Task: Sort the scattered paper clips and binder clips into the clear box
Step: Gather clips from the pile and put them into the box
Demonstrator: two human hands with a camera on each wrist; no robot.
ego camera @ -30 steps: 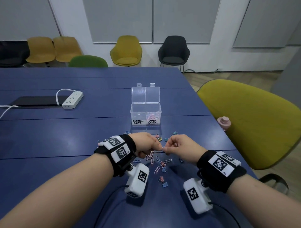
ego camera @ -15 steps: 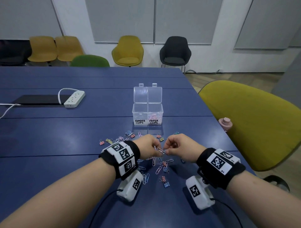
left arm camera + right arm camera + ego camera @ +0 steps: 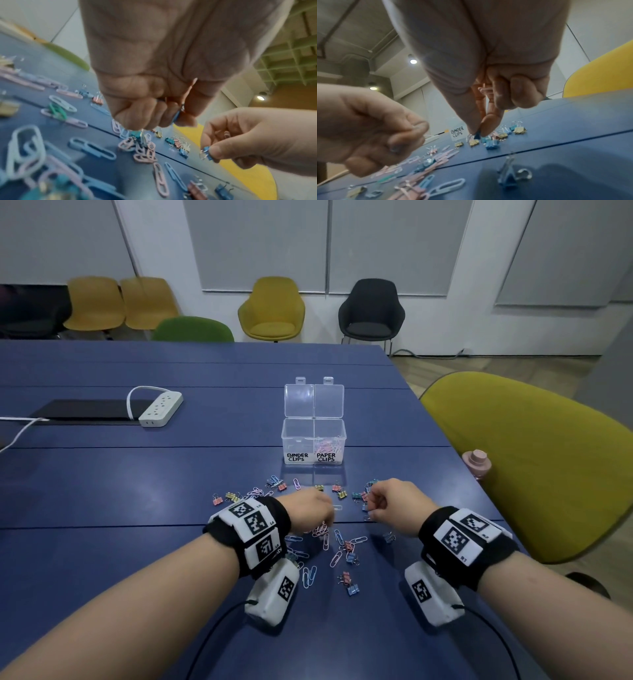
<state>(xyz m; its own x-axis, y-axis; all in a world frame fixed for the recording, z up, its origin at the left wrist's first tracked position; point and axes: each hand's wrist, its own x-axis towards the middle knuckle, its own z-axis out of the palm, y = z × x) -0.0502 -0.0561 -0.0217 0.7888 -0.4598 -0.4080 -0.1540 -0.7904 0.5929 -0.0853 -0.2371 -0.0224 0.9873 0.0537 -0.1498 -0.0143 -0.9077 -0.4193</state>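
Observation:
The clear box stands open at the table's centre, labelled BINDER CLIPS on the left and PAPER CLIPS on the right; the right side holds several paper clips. Coloured paper clips and small binder clips lie scattered in front of it. My left hand hovers over the pile with its fingers curled around a blue paper clip. To its right, my right hand pinches a blue binder clip between thumb and forefinger just above the table, and a pink paper clip is tucked under its curled fingers.
A white power strip and a black mat lie at the far left. A yellow-green chair and a pink bottle sit beyond the table's right edge. More chairs line the back wall.
The two hands were together over the pile, fingertips meeting on a clip. They have drawn apart, and the right hand has moved to the right-hand clips.

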